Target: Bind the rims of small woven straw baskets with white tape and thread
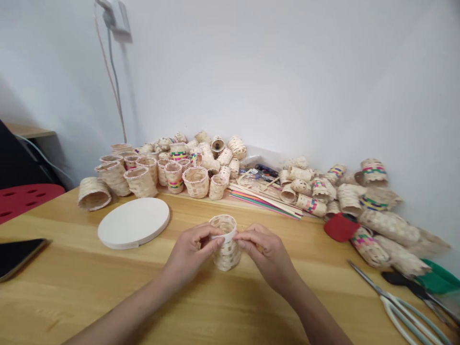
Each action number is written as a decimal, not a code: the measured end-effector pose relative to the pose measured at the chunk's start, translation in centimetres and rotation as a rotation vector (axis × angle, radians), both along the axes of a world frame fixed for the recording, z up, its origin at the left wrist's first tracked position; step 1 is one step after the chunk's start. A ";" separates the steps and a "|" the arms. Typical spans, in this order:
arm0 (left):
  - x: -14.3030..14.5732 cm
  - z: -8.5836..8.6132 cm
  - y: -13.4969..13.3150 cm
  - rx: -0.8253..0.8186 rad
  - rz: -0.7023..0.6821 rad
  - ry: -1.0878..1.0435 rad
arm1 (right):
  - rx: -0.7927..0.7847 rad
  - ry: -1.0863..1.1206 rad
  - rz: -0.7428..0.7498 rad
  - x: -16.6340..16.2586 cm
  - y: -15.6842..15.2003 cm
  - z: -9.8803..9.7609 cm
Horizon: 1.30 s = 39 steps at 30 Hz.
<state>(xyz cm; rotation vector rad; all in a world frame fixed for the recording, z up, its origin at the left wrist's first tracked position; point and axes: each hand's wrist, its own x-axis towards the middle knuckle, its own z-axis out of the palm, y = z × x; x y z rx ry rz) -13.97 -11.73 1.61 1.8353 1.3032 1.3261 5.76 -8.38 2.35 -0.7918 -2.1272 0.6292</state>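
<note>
A small woven straw basket (225,242) stands upright on the wooden table (108,287), held between both hands. My left hand (189,251) grips its left side, with the thumb pressing a pale strip along the rim. My right hand (268,251) pinches its right side, fingers curled together. The basket's mouth faces up and away from me.
A round white disc (134,222) lies to the left. Several woven baskets (172,165) are heaped along the wall, with coloured strips (266,199), more baskets (373,211) and a red piece (340,226) at right. Scissors (402,302) lie front right; a dark phone (16,256) far left.
</note>
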 end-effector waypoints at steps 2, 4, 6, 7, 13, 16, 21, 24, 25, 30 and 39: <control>0.1 0.2 -0.1 -0.024 -0.011 -0.021 | 0.052 -0.013 -0.015 0.1 -0.2 0.1; 0.0 0.3 -0.2 -0.038 -0.013 -0.047 | 0.099 -0.040 -0.037 0.2 -0.3 0.2; -0.1 0.4 -0.2 -0.042 -0.016 -0.067 | 0.142 -0.067 -0.058 0.2 -0.4 0.4; -0.2 0.4 -0.1 -0.042 -0.019 -0.071 | 0.158 -0.076 -0.064 0.2 -0.5 0.4; -0.3 0.5 -0.2 -0.046 -0.021 -0.043 | 0.181 -0.077 -0.065 0.2 -0.7 0.6; -0.3 0.4 -0.2 -0.047 -0.031 -0.038 | 0.167 -0.075 -0.067 0.2 -0.7 0.7; -0.4 0.4 -0.3 -0.025 -0.031 -0.020 | 0.142 -0.073 -0.070 0.1 -0.8 0.8; -0.3 0.3 -0.2 -0.001 -0.029 -0.014 | 0.139 -0.073 -0.066 0.1 -0.8 0.8; -0.2 0.2 -0.2 0.014 -0.031 -0.011 | 0.145 -0.080 -0.067 0.1 -0.8 0.8; -0.1 0.1 -0.3 0.153 -0.006 0.070 | 0.210 -0.101 -0.078 0.2 -0.7 0.9; -0.2 -0.2 -0.6 0.595 0.095 0.412 | 0.153 -0.106 -0.096 -0.2 -1.1 0.4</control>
